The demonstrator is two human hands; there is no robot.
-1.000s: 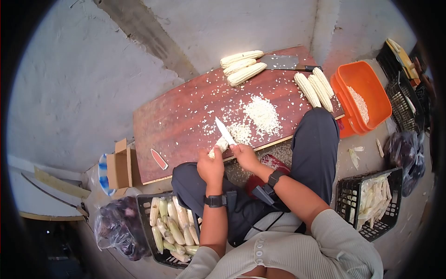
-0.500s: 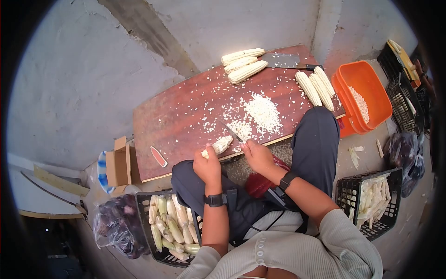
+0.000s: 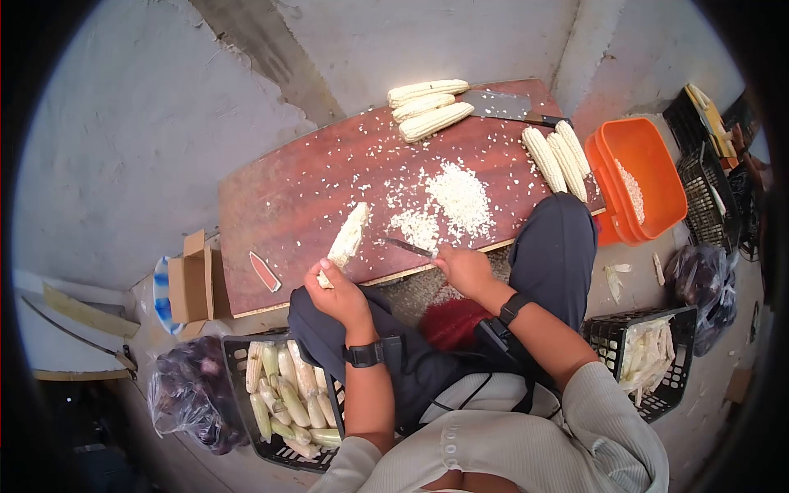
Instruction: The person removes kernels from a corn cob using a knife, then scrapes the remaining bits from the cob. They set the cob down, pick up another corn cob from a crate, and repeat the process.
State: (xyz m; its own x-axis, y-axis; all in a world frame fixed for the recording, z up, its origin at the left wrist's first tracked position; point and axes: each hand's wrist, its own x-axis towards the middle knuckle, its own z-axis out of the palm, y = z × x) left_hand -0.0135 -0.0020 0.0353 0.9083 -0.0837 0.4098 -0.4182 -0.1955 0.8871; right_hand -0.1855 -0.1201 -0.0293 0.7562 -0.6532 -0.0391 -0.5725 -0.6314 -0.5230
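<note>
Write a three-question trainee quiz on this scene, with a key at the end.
1. Which hand holds the small knife?
2. True or false: the small knife is apart from the cob in the left hand.
3. What shows inside the orange bin? A) whole cobs B) loose kernels C) a cleaver

Key: 1. The right hand. 2. True. 3. B.

On the red-brown wooden board (image 3: pixel 271 209), a hand could pass between the heaped white kernels (image 3: pixel 460 200) and three cream corn cobs (image 3: pixel 424 107) at the far edge; three more cobs (image 3: pixel 566 164) obstruct the right edge.
</note>
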